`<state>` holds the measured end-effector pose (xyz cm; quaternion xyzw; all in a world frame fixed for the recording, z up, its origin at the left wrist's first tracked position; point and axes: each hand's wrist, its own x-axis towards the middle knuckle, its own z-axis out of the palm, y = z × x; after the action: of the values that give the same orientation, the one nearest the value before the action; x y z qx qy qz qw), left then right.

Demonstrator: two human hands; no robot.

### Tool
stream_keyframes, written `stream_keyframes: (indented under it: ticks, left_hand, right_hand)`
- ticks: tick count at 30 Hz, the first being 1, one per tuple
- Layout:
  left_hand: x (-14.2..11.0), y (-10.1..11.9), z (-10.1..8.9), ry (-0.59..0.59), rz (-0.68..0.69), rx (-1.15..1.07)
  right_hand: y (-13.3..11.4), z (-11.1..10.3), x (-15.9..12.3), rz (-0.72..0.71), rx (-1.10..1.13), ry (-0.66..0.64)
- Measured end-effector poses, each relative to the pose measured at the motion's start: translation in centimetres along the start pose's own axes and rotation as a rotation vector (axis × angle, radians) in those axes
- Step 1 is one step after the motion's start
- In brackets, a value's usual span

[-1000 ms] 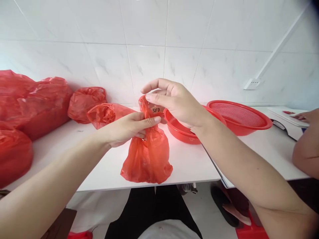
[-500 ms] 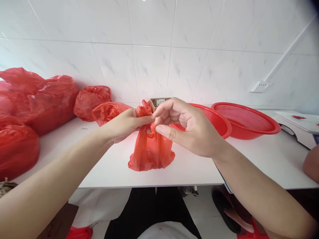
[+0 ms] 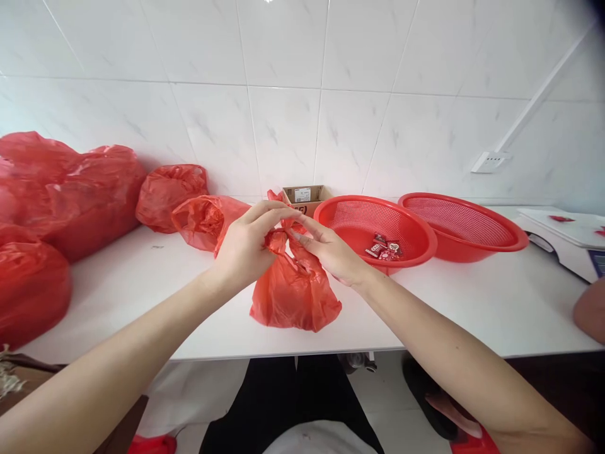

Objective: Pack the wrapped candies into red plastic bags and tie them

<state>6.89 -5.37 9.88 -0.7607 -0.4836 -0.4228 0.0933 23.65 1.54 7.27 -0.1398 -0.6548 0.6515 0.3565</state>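
Note:
A red plastic bag (image 3: pixel 295 296) stands on the white table in front of me, its lower part bulging and its top gathered. My left hand (image 3: pixel 248 246) is closed on the bag's twisted neck from the left. From the right, my right hand (image 3: pixel 333 249) pinches a strip of the bag's top, thumb against fingers. The fingertips of both hands meet above the neck and partly hide it, so the exact shape of the loop or knot cannot be made out. What the bag contains is hidden by the red plastic.
A red perforated basket (image 3: pixel 416 249) holds several small wrapped packets (image 3: pixel 386 249); a second red basket (image 3: pixel 472 249) stands beside it. Behind my hands is a small cardboard box (image 3: pixel 307 195). Red bags (image 3: pixel 94 208) crowd the left. A white scale (image 3: pixel 567 230) and part of a person (image 3: pixel 590 309) are at right.
My right hand has moved left and down, from curled beside the bag to gripping its top. My left hand has turned over the neck. The right basket's packets now show.

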Motion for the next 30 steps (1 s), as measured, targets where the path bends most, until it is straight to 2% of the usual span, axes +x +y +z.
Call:
stream_keyframes:
  ticks: [3, 5, 10, 13, 15, 18, 23, 25, 27, 30]
  left_hand:
    - [-0.6, -0.3, 0.4, 0.0, 0.028, -0.001]
    - [-1.1, -0.4, 0.7, 0.024, 0.043, 0.031]
    - [-1.9, -0.4, 1.6, 0.08, 0.016, 0.092]
    - [-2.6, -0.5, 1.7, 0.071, -0.026, 0.103]
    - [-3.7, -0.6, 1.5, 0.051, -0.091, 0.084]
    - [-6.7, -0.5, 1.3, 0.02, -0.185, 0.046]
    - [-11.9, 0.9, 1.6, -0.115, -0.171, -0.099]
    - [-12.3, 1.5, 1.9, -0.138, -0.253, -0.234]
    - [-11.7, 1.6, 2.6, -0.1, -0.415, -0.41]
    - [-10.1, 1.3, 4.3, 0.038, -0.674, -0.699]
  right_hand:
    - [-0.4, 0.0, -0.2, 0.058, 0.094, -0.029]
    - [-0.2, 0.3, -0.2, 0.063, 0.14, 0.002]
    - [1.3, 2.2, 0.5, 0.036, 0.405, 0.177]
    - [1.7, 2.7, 0.9, -0.03, 0.492, 0.288]
    - [1.7, 2.3, 1.0, -0.067, 0.5, 0.323]
    - [2.1, 0.6, 1.1, -0.069, 0.494, 0.416]
    - [4.4, -2.8, 1.7, -0.009, 0.44, 0.689]
    - [5.1, -3.0, 1.8, -0.003, 0.403, 0.723]
    - [5.3, -2.5, 1.8, -0.008, 0.35, 0.712]
    - [4.8, -0.8, 1.0, -0.01, 0.219, 0.583]
